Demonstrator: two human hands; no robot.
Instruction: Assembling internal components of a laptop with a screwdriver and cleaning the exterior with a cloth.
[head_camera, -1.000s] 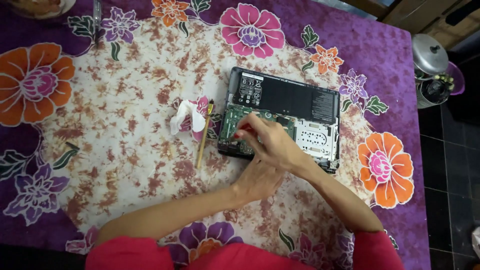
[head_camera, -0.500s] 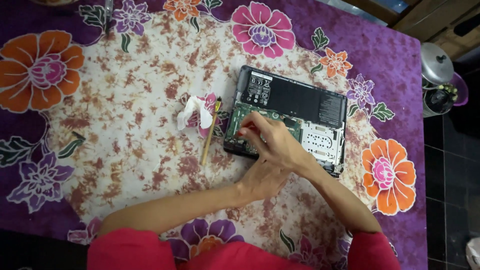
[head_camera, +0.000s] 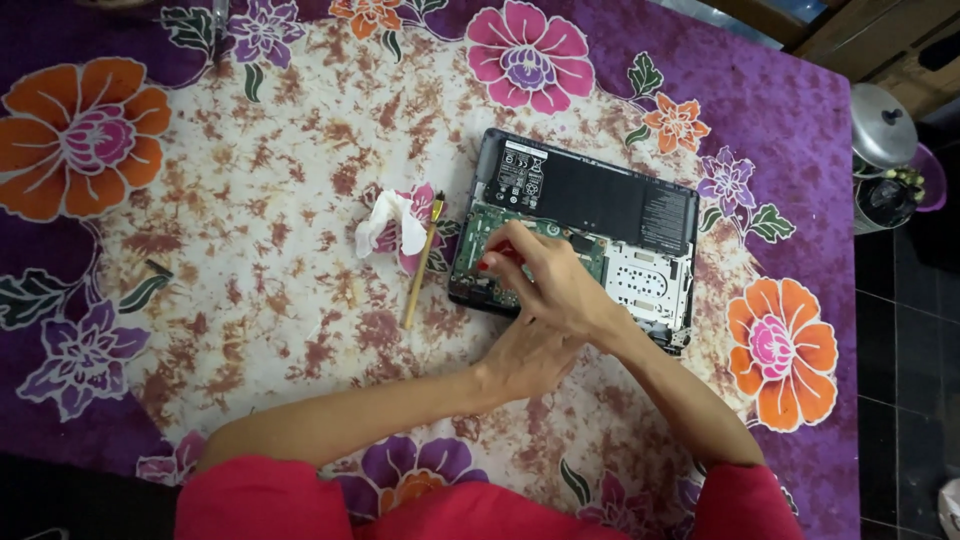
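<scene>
Laptop (head_camera: 600, 215): opened, underside up, mid-tabletop, 1 corner hidden by hands.
Right hand (head_camera: 555, 285): grip pinched on small red-tipped tool, mostly hidden.
Left hand (head_camera: 525, 355): underneath, grip unclear.
Brush (head_camera: 422, 268): beside laptop.

It looked like a home, prob. a dining or kitchen table: purple floral tablecloth (head_camera: 780, 130), dark tiled floor (head_camera: 905, 340) w/ 1 lidded metal pot (head_camera: 882, 125) beside it.

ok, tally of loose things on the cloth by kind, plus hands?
Opened laptop: 1
Crumpled white tissue: 1
Thin wooden-handled brush: 1
Hands on the laptop: 2, left hand and right hand
Total: 5
</scene>
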